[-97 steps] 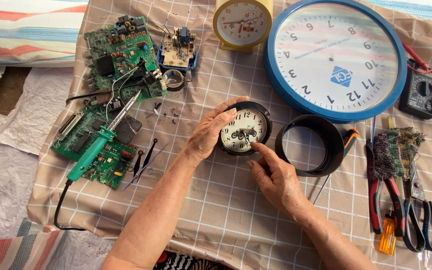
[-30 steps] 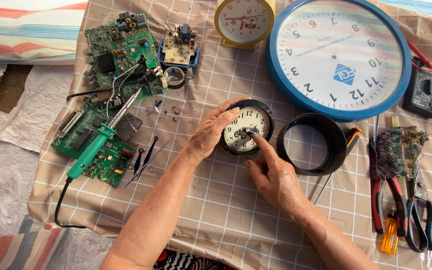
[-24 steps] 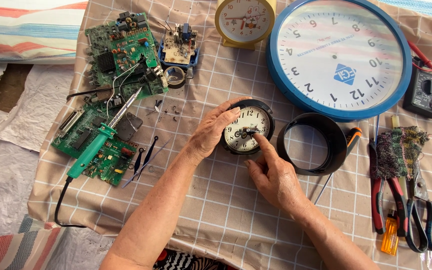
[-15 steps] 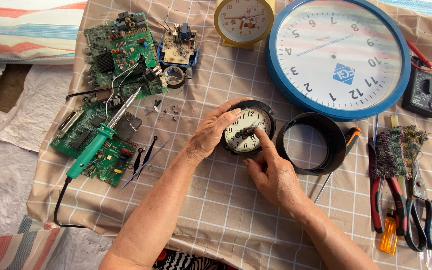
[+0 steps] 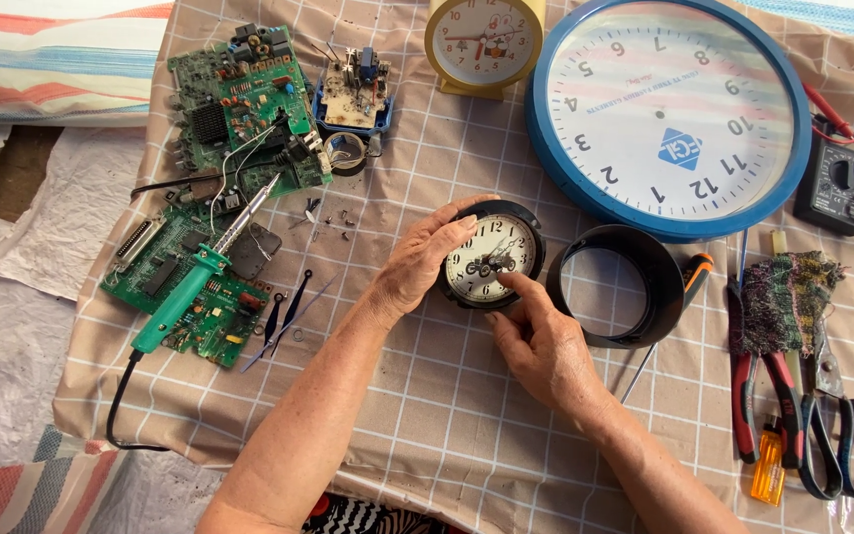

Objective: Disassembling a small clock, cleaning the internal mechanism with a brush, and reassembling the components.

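A small round black clock (image 5: pixel 493 255) with a white dial lies face up on the checked cloth (image 5: pixel 427 396). My left hand (image 5: pixel 425 259) cups its left rim, fingers curled over the top edge. My right hand (image 5: pixel 546 346) comes from below right, its index fingertip resting on the dial's lower right part. Just right of the clock lies a detached black ring (image 5: pixel 617 287), the clock's front bezel.
A large blue wall clock (image 5: pixel 669 114) and a yellow alarm clock (image 5: pixel 484 42) lie at the back. Green circuit boards (image 5: pixel 239 99) and a soldering iron (image 5: pixel 200 282) sit left; tweezers (image 5: pixel 284 316) nearby. Multimeter (image 5: pixel 837 183), pliers (image 5: pixel 745 396), scissors (image 5: pixel 842 435) lie right.
My right index finger has shifted slightly over the dial, from near its centre toward the lower right. The left hand keeps its hold on the clock.
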